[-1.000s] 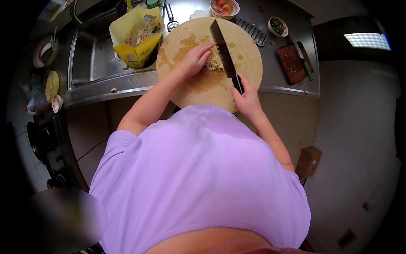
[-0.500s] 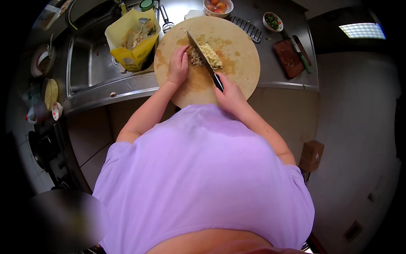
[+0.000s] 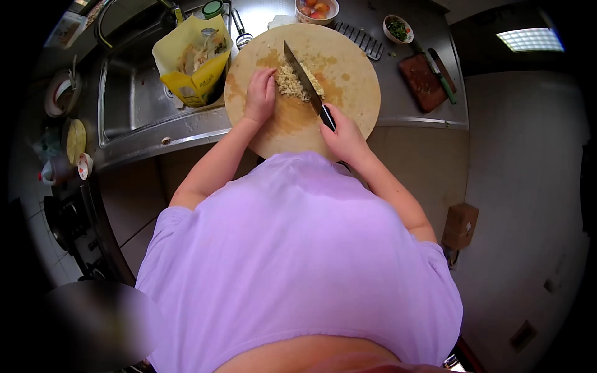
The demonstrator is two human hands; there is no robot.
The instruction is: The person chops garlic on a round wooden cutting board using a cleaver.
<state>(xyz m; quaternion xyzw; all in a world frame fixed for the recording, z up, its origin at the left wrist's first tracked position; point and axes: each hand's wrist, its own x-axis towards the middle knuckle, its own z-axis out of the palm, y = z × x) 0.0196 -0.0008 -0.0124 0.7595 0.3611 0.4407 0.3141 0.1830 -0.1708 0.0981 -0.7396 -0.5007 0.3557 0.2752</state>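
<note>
A pile of finely chopped pale food (image 3: 291, 84) lies on the round wooden cutting board (image 3: 354, 68). My right hand (image 3: 346, 135) is wrapped round the black handle of a large knife (image 3: 300, 73), whose blade points away from me and slants to the left across the pile. Most of the chopped food is to the left of the blade, with a narrow strip on its right. At the left edge of the pile rests my left hand (image 3: 260, 98), its fingers stretched out and nothing visible in them.
Left of the board are a yellow bag (image 3: 196, 84) and a sink (image 3: 127, 102). Behind it stand a bowl of round reddish items (image 3: 317, 11) and a metal rack (image 3: 360, 41). To the right are a bowl of greens (image 3: 398, 29) and a green-handled knife (image 3: 441, 78) on a brown block (image 3: 423, 81).
The knife and my right hand have shifted slightly to the right. More of the pale food now lies left of the blade, and less on its right. My left hand has hardly moved.
</note>
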